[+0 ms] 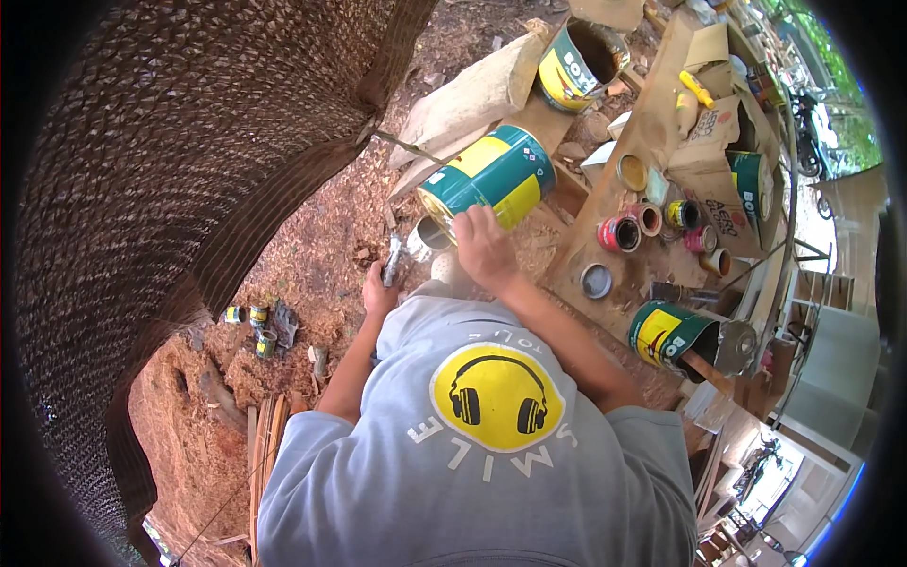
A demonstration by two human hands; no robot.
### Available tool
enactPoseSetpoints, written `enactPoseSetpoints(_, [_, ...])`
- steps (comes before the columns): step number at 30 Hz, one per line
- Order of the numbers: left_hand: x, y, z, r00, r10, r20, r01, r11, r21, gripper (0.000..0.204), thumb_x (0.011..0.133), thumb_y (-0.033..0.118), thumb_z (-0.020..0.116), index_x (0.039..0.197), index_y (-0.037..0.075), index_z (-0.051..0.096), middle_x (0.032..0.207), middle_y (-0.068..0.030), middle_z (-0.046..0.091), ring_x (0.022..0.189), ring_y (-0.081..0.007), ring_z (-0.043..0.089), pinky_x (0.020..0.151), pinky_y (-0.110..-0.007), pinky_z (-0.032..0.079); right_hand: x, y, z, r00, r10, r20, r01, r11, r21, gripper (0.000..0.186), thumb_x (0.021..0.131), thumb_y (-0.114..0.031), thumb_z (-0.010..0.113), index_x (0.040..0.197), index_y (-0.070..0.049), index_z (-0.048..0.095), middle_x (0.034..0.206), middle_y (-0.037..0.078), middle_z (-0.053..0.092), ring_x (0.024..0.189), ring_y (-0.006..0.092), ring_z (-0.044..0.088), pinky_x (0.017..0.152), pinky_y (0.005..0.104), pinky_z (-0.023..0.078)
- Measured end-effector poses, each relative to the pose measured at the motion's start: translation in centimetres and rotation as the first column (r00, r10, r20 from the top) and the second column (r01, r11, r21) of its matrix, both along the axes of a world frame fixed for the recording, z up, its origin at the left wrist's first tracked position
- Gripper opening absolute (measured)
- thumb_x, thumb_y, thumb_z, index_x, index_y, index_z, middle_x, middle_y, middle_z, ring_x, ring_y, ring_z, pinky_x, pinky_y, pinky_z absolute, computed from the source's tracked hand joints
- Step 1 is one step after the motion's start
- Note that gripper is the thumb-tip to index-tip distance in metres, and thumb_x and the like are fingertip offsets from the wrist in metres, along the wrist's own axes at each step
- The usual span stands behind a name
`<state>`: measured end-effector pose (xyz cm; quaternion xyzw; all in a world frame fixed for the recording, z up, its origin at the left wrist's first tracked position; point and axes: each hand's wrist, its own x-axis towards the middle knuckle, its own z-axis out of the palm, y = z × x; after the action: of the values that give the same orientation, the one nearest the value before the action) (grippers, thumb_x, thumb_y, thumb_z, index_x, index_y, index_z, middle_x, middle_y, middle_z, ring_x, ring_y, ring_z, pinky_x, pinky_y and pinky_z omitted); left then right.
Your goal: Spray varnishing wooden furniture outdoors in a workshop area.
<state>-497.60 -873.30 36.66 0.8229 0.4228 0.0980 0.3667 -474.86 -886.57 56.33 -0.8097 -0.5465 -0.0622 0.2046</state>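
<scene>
A large green and yellow can [488, 158] lies tilted on its side in front of me, its rim end toward my body. My right hand [484, 248] is closed at the rim, fingers bent over its edge; whether anything else is in them is hidden. Below that rim sits a smaller silvery tin [431, 235], partly covered by the can and hand. Lower and to the left, my left hand [380, 293] is closed around a narrow silvery-white tool [392, 259] pointing up beside the small tin. Its exact kind does not show.
On the right, a board [586, 246] carries several small open tins, a round lid [596, 281] and a cardboard box [732, 175]. Open large cans stand beyond [567, 80] and lie at right [661, 333]. Dark netting [217, 142] hangs at left; small tins [265, 343] sit on the ground.
</scene>
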Motion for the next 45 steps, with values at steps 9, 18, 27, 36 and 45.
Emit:
enactPoseSetpoints(9, [0.0, 0.2, -0.1, 0.996, 0.023, -0.086, -0.030, 0.996, -0.083, 0.031, 0.080, 0.024, 0.073, 0.106, 0.012, 0.060, 0.094, -0.0179, 0.069, 0.087, -0.0407, 0.066, 0.074, -0.049, 0.051, 0.1, 0.0, 0.3, 1.000, 0.005, -0.002, -0.005, 1.000, -0.001, 0.014, 0.080, -0.006, 0.054, 0.092, -0.002, 0.048, 0.088, 0.015, 0.047, 0.083, 0.0284, 0.049, 0.074, 0.0363, 0.046])
enactPoseSetpoints(18, [0.1, 0.2, 0.1, 0.999, -0.002, 0.048, 0.001, 1.000, 0.026, 0.021, 0.085, 0.021, 0.071, 0.100, 0.010, 0.060, 0.078, -0.0208, 0.066, 0.074, -0.0431, 0.065, 0.064, -0.051, 0.049, 0.0, 0.0, 0.1, 1.000, 0.002, -0.019, -0.002, 1.000, 0.005, 0.014, 0.080, -0.005, 0.054, 0.092, -0.002, 0.047, 0.089, 0.015, 0.047, 0.083, 0.0296, 0.050, 0.073, 0.0376, 0.047])
enactPoseSetpoints(27, [0.2, 0.5, -0.3, 0.999, 0.019, 0.048, -0.021, 1.000, 0.023, 0.019, 0.084, 0.020, 0.071, 0.096, 0.009, 0.062, 0.078, -0.0207, 0.066, 0.074, -0.0425, 0.065, 0.064, -0.050, 0.049, 0.1, 0.2, 0.1, 1.000, -0.003, -0.017, 0.004, 1.000, 0.020, 0.013, 0.080, -0.005, 0.054, 0.090, -0.003, 0.046, 0.088, 0.015, 0.047, 0.082, 0.0298, 0.050, 0.074, 0.0381, 0.047])
enactPoseSetpoints(36, [0.3, 1.1, -0.4, 0.998, 0.007, 0.055, -0.010, 0.999, 0.049, 0.020, 0.082, 0.021, 0.073, 0.096, 0.009, 0.064, 0.076, -0.0186, 0.066, 0.073, -0.0405, 0.066, 0.065, -0.048, 0.050, 0.2, 0.3, 0.2, 1.000, 0.001, -0.029, -0.001, 1.000, 0.019, 0.013, 0.080, -0.005, 0.053, 0.091, -0.002, 0.047, 0.089, 0.015, 0.047, 0.084, 0.0303, 0.050, 0.074, 0.0378, 0.047])
enactPoseSetpoints(45, [0.1, 1.4, -0.8, 0.999, -0.002, 0.052, 0.000, 0.999, 0.051, 0.020, 0.082, 0.020, 0.074, 0.095, 0.009, 0.064, 0.073, -0.0178, 0.065, 0.069, -0.0396, 0.065, 0.063, -0.048, 0.049, 0.1, 0.3, 0.4, 0.999, 0.000, -0.044, 0.001, 1.000, 0.005, 0.013, 0.080, -0.004, 0.053, 0.091, -0.002, 0.047, 0.090, 0.016, 0.047, 0.084, 0.0309, 0.050, 0.076, 0.0389, 0.047])
